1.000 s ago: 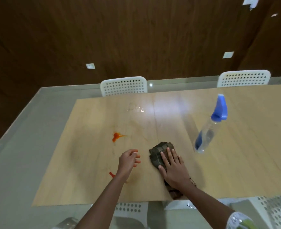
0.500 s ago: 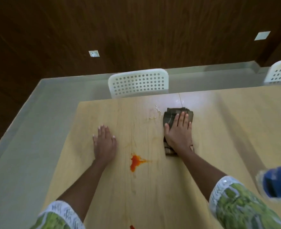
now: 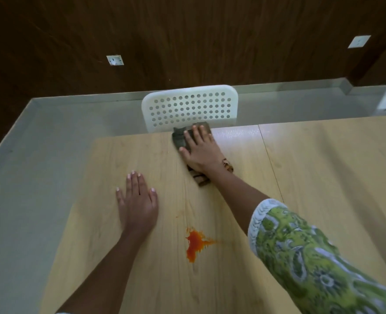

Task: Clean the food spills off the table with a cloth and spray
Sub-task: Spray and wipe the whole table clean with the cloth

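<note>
A: Comparing with half a second ago in the head view: we see the right hand (image 3: 200,150) has pushed the cloth (image 3: 180,137) from mid-table up to the far edge, right against the white perforated chair (image 3: 189,107). The small wet streaks that lay left of the cloth no longer show.

B: We note the left hand (image 3: 137,205) stays flat on the table (image 3: 312,168), now closer to the orange-red spill (image 3: 195,244), which lies untouched just right of the wrist.

A: Cloth looks dark olive-brown, folded, one end poking out under the wrist. Right fingers (image 3: 195,133) lie flat and nearly together, pressing it down.

B: Left fingers (image 3: 134,182) extended, close together, thumb apart. Green patterned sleeve (image 3: 301,252) on the right arm.
</note>
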